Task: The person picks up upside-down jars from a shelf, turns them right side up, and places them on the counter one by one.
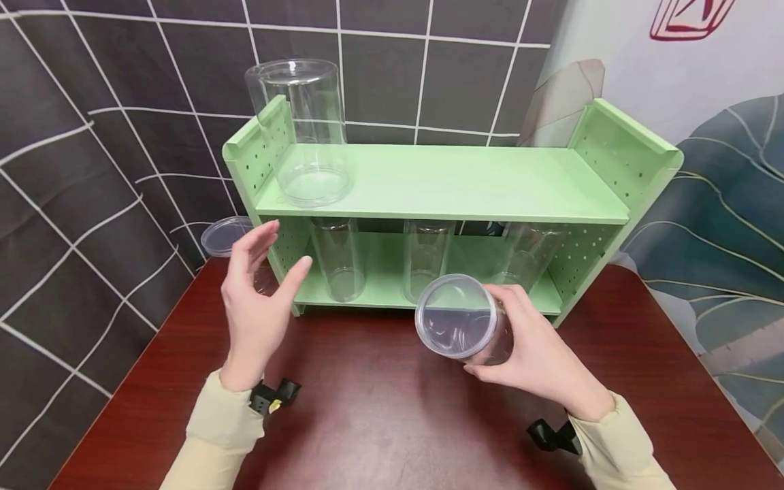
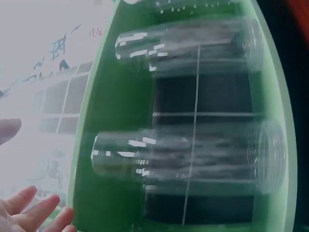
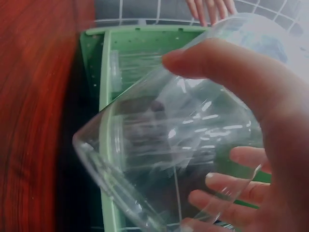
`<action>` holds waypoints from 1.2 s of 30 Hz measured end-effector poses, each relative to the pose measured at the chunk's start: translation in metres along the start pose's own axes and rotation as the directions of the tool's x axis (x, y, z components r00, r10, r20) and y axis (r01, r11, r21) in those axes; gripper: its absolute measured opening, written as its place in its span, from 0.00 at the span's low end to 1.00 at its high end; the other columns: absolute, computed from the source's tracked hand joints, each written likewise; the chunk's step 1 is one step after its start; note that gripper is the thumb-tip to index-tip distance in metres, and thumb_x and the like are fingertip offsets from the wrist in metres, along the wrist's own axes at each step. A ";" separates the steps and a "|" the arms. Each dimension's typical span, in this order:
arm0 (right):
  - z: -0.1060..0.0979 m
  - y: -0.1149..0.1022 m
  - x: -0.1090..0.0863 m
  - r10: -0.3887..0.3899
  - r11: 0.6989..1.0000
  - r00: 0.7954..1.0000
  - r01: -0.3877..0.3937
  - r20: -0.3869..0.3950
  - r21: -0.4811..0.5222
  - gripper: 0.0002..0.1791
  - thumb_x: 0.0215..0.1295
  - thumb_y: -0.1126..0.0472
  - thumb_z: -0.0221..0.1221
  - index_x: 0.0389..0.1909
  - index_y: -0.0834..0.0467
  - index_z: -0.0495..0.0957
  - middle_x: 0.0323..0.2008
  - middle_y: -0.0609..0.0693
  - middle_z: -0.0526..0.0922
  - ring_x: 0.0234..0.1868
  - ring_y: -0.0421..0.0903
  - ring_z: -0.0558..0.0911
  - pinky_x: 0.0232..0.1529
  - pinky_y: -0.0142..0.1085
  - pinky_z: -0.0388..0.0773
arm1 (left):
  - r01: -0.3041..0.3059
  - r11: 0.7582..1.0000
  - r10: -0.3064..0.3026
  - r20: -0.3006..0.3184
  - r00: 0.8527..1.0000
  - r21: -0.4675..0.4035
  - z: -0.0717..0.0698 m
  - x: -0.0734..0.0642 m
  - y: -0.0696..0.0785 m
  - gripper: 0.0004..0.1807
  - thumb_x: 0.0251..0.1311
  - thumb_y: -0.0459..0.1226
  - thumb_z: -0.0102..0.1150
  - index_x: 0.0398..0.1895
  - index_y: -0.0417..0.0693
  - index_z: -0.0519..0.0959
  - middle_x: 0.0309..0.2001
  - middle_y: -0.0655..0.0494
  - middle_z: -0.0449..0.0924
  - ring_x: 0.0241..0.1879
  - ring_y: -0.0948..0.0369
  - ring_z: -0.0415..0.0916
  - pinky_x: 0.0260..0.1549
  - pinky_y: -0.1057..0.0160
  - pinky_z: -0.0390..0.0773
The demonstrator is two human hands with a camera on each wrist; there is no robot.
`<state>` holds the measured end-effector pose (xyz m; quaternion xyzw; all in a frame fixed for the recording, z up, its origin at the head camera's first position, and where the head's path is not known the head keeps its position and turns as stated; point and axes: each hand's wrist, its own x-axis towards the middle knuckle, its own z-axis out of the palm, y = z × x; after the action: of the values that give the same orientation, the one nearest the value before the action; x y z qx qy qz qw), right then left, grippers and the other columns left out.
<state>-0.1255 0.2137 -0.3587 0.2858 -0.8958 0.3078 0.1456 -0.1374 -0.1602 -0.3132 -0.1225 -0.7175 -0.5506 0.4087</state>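
My right hand (image 1: 529,344) grips a clear plastic jar (image 1: 456,316) around its side, with its translucent round lid tilted up toward the head camera. In the right wrist view the jar (image 3: 159,140) is see-through, with thumb on one side and fingers on the other. My left hand (image 1: 260,303) is raised by the shelf's left end, thumb and fingers spread apart, holding nothing. Close behind it stands another lidded jar (image 1: 225,236), partly covered by the hand. The green two-tier shelf (image 1: 453,180) faces me, with a tall clear jar (image 1: 309,129) on its top left.
On the lower tier stand three clear jars: a left one (image 1: 339,262), a middle one (image 1: 425,258) and a right one (image 1: 527,255). A dark red wooden table (image 1: 361,401) carries the shelf. Behind is a dark tile-patterned backdrop (image 1: 392,82).
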 end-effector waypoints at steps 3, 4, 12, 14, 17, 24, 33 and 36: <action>-0.005 0.001 -0.001 -0.002 0.999 1.000 0.003 -0.026 0.045 0.60 0.33 0.46 0.85 0.71 0.46 0.65 0.62 0.41 0.69 0.60 0.43 0.72 0.58 0.36 0.73 | 0.024 1.000 -0.023 -0.039 0.999 0.003 -0.006 0.004 -0.002 0.33 0.55 0.28 0.74 0.66 0.42 0.75 0.62 0.53 0.78 0.62 0.54 0.74 0.64 0.55 0.70; -0.007 0.001 0.000 -0.003 0.998 0.999 0.005 -0.038 0.056 0.60 0.32 0.46 0.85 0.71 0.47 0.66 0.61 0.41 0.70 0.60 0.44 0.72 0.59 0.34 0.72 | 0.032 0.999 -0.032 -0.054 0.998 0.004 -0.007 0.006 -0.002 0.33 0.55 0.28 0.74 0.66 0.42 0.75 0.62 0.52 0.78 0.62 0.54 0.74 0.64 0.55 0.70; -0.023 0.004 -0.006 0.037 0.999 0.988 -0.033 -0.149 0.032 0.62 0.26 0.50 0.87 0.71 0.48 0.68 0.56 0.43 0.76 0.54 0.43 0.75 0.53 0.28 0.69 | 0.050 0.999 -0.049 -0.140 0.989 0.004 -0.009 0.027 0.020 0.29 0.59 0.27 0.69 0.65 0.32 0.73 0.61 0.43 0.78 0.60 0.50 0.75 0.64 0.57 0.70; -0.027 0.005 -0.008 0.048 0.999 0.984 -0.044 -0.172 0.026 0.63 0.25 0.52 0.88 0.71 0.50 0.68 0.55 0.44 0.77 0.54 0.43 0.75 0.52 0.26 0.68 | 0.058 0.998 -0.059 -0.158 0.986 -0.010 -0.009 0.033 0.021 0.28 0.60 0.27 0.68 0.64 0.31 0.73 0.61 0.42 0.78 0.59 0.51 0.75 0.64 0.57 0.71; -0.033 0.006 -0.011 0.065 0.998 0.977 -0.061 -0.202 0.026 0.66 0.23 0.55 0.88 0.72 0.51 0.67 0.55 0.45 0.77 0.53 0.43 0.75 0.51 0.25 0.67 | 0.085 0.996 -0.088 -0.179 0.980 -0.026 -0.008 0.044 0.009 0.29 0.60 0.27 0.68 0.65 0.33 0.73 0.61 0.46 0.78 0.59 0.53 0.76 0.63 0.57 0.72; -0.049 0.008 -0.013 0.098 0.994 0.962 -0.083 -0.255 0.068 0.70 0.19 0.60 0.89 0.74 0.46 0.65 0.61 0.45 0.75 0.57 0.39 0.72 0.54 0.25 0.65 | 0.115 0.992 -0.121 -0.160 0.980 -0.049 -0.004 0.065 -0.019 0.32 0.60 0.32 0.71 0.68 0.43 0.74 0.62 0.51 0.78 0.57 0.56 0.78 0.59 0.61 0.75; -0.073 0.010 -0.023 0.191 0.980 0.928 -0.162 -0.320 0.117 0.70 0.16 0.72 0.87 0.73 0.50 0.68 0.60 0.47 0.76 0.57 0.38 0.72 0.53 0.23 0.65 | 0.146 0.988 -0.133 -0.216 0.967 0.046 0.000 0.072 -0.022 0.25 0.62 0.36 0.70 0.63 0.46 0.80 0.55 0.52 0.84 0.50 0.62 0.82 0.48 0.66 0.80; -0.080 0.012 -0.027 0.213 0.975 0.915 -0.176 -0.342 0.136 0.70 0.17 0.75 0.85 0.73 0.51 0.67 0.59 0.48 0.77 0.56 0.38 0.73 0.52 0.22 0.65 | 0.141 0.988 -0.120 -0.245 0.962 0.069 0.001 0.074 -0.024 0.22 0.62 0.35 0.70 0.60 0.47 0.83 0.52 0.52 0.85 0.47 0.63 0.83 0.45 0.69 0.81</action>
<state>-0.1042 0.2833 -0.3146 0.1421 -0.8619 0.4126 0.2584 -0.1998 -0.1881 -0.2761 0.0101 -0.6921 -0.5560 0.4602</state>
